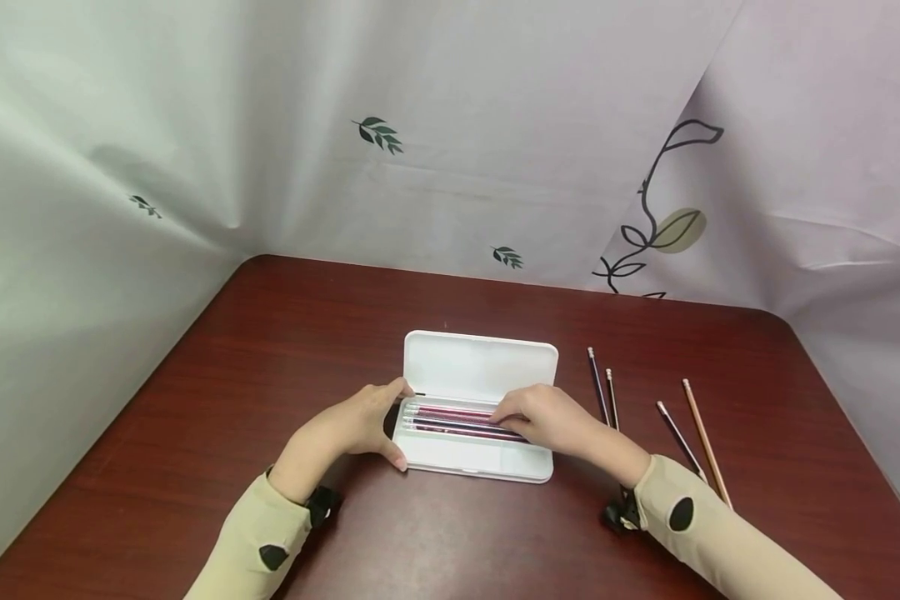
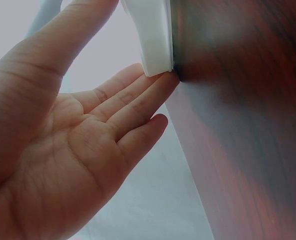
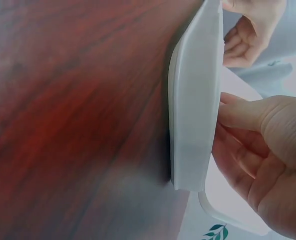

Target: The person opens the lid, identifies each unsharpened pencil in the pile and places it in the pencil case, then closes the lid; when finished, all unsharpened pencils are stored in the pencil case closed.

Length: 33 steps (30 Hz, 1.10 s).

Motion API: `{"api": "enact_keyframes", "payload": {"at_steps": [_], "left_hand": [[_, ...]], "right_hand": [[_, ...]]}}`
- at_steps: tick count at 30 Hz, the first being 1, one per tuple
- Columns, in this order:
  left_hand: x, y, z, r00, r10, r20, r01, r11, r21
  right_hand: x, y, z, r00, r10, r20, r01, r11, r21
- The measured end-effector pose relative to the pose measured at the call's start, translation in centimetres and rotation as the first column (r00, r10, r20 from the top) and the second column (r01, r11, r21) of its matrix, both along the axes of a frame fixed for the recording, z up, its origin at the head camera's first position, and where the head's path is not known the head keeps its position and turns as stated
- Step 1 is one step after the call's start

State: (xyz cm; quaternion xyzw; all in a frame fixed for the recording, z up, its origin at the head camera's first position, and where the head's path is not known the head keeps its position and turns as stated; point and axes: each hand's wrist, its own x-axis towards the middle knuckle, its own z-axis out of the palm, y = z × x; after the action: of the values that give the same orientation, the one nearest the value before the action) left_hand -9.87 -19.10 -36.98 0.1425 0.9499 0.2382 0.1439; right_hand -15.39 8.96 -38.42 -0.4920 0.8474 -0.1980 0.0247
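Pencil case [image 1: 474,417], white, hinged, lid thrown back flat away from the person; it lies between the two hands. Its long axis runs left to right, across the person's front, the tray nearer the body than the lid.

Pencils in the case [image 1: 453,421], dark and red-striped, lying side by side along the tray's length, parallel to the case's long axis (which ends are the tips cannot be told).

Left hand [image 1: 360,425], fingers straight and spread, thumb and fingertips laid against the case's left end; judged to be bracing the case so it does not slide. The left wrist view shows the open palm with the fingers [image 2: 137,102] reaching the white corner.

Right hand [image 1: 547,421], fingers bent down over the pencils at the tray's right part, touching them; whether it pinches one cannot be told.

Loose pencils [image 1: 660,417], four, on the table [image 1: 270,350] just beyond the right hand, pointing roughly away from the person.
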Motion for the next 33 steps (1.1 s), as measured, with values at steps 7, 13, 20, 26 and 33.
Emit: {"api": "enact_keyframes", "payload": {"at_steps": [7, 13, 20, 26, 33], "left_hand": [[0.0, 0.0, 0.0, 1.0, -0.004, -0.005, 0.004, 1.0, 0.008], [0.0, 0.0, -0.1, 1.0, -0.013, -0.007, 0.013, 1.0, 0.01], [-0.1, 0.0, -0.2, 1.0, -0.023, -0.017, 0.023, 1.0, 0.016], [-0.2, 0.1, -0.3, 1.0, -0.02, -0.015, 0.021, 1.0, 0.02], [-0.2, 0.1, -0.3, 1.0, 0.022, 0.013, -0.022, 1.0, 0.003]], "right_hand": [[0.5, 1.6, 0.2, 1.0, -0.021, 0.017, 0.021, 0.999, -0.034], [0.9, 4.0, 0.2, 0.996, -0.073, 0.052, 0.076, 0.995, -0.058], [1.4, 7.6, 0.1, 0.983, -0.143, 0.111, 0.158, 0.978, -0.133], [1.8, 10.6, 0.0, 0.963, -0.239, 0.128, 0.259, 0.951, -0.17], [2.1, 14.0, -0.5, 0.937, -0.329, 0.121, 0.346, 0.922, -0.176]]}}
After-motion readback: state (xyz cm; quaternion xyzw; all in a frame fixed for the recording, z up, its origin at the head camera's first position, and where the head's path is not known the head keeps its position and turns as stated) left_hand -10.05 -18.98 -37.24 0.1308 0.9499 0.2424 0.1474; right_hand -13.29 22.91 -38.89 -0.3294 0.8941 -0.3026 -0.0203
